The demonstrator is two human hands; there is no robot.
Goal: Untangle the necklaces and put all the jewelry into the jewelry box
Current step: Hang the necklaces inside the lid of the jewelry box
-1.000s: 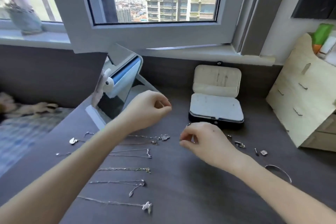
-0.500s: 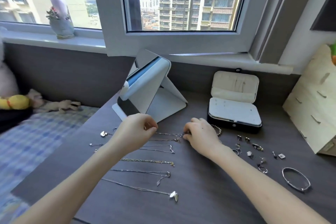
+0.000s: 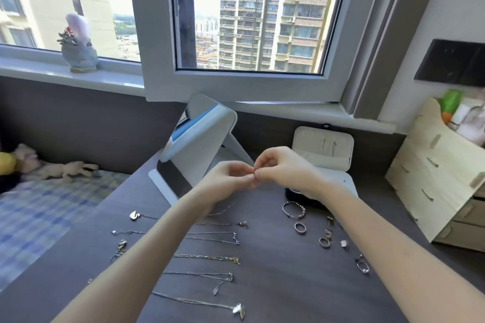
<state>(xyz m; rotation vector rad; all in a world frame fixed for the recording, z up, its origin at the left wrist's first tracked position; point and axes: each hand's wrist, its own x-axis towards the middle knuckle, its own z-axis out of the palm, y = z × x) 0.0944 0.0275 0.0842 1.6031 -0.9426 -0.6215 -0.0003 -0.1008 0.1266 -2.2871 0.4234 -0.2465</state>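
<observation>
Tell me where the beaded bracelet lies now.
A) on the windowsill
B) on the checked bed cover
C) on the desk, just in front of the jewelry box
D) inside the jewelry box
C: the beaded bracelet lies on the dark desk, just in front of the open jewelry box, not inside it.

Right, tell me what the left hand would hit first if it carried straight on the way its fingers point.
Probably the right hand: the left hand points at its fingertips, both pinching a small jewelry piece. Beyond lies the open jewelry box.
</observation>
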